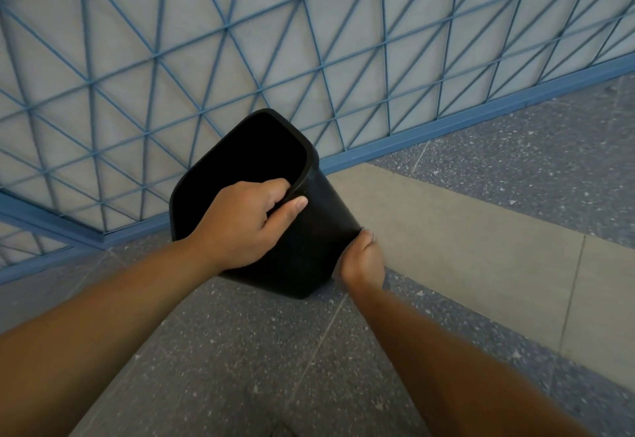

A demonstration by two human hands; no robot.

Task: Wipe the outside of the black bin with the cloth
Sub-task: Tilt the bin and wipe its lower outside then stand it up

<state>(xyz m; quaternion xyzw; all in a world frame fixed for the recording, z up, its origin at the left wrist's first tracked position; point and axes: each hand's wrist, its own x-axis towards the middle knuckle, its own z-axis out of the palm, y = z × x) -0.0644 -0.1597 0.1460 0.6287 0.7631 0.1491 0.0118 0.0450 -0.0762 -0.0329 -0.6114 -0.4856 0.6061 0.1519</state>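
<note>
Head view: right hand [361, 261] fingers seemingly behind bin [319, 230].

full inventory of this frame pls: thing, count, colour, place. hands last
black bin: 1, black, centre of view, tilted with its opening toward the camera and the mesh
mesh panels: 2 visible, blue wire in blue frames, upper half and far left
floor: 1, speckled grey tiles with a plain beige strip at right
cloth: none visible in this view
left hand: 1, grips the bin's rim, fingers inside and thumb outside
right hand: 1, holds the bin's lower right side near its base; fingers mostly hidden
</note>
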